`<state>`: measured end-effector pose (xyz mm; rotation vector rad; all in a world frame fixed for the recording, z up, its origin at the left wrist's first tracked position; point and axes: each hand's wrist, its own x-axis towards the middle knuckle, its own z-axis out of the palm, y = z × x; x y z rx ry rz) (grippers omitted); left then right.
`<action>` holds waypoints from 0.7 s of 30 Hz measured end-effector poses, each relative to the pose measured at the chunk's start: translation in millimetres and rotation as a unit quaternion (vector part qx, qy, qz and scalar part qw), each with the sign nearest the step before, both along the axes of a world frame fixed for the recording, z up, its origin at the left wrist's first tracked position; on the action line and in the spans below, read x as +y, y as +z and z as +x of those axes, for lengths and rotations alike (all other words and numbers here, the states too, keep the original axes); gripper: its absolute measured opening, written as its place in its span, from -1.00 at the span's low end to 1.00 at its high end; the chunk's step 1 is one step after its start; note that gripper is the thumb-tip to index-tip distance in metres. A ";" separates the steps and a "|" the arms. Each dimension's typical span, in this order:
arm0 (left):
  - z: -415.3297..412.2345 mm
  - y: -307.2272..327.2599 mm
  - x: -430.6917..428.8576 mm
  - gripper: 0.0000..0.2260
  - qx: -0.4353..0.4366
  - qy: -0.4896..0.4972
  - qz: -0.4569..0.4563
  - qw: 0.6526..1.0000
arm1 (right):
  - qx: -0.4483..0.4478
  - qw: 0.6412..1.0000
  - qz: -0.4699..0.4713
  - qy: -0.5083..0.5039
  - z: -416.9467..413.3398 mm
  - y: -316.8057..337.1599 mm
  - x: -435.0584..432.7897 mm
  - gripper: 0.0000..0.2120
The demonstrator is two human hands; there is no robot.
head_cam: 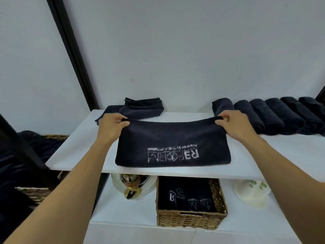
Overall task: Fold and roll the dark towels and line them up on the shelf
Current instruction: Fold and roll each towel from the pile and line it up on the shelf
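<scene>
A dark navy towel (173, 138) with pale lettering lies folded on the white shelf (73, 147), its near edge at the shelf's front. My left hand (111, 126) pinches its far left corner and my right hand (234, 125) pinches its far right corner, both corners lifted slightly. Several rolled dark towels (274, 117) stand in a row along the right side of the shelf. Unrolled dark towels (140, 108) lie in a loose heap at the back left.
Below the shelf, a wicker basket (190, 220) holds more dark towels. Left of it is a shiny metal object (131, 185), right of it a white item with green leaf marks (253, 192). A dark frame post (70, 50) and another basket (54, 137) are on the left.
</scene>
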<state>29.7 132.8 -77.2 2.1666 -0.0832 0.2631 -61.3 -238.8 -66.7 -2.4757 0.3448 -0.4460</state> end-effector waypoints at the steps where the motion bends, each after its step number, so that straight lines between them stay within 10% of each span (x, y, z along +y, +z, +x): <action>1: 13.9 -5.1 -4.9 -0.90 0.001 0.004 0.025 1.000 | 0.000 0.999 -0.033 -0.002 12.5 -7.4 -0.5 -0.89; 11: 51.8 -41.9 -29.4 -0.75 -0.009 0.056 0.170 0.984 | 0.029 0.964 -0.263 -0.017 49.0 -56.5 18.7 -0.70; 16: -6.9 -50.2 -79.7 -0.52 -0.059 -0.188 0.289 0.937 | 0.050 0.961 -0.192 0.191 52.7 -72.1 91.0 -0.49; 21: -25.5 -72.1 -33.6 -0.25 -0.008 -0.230 0.417 0.879 | 0.167 0.945 -0.239 0.148 69.2 -85.8 60.0 -0.39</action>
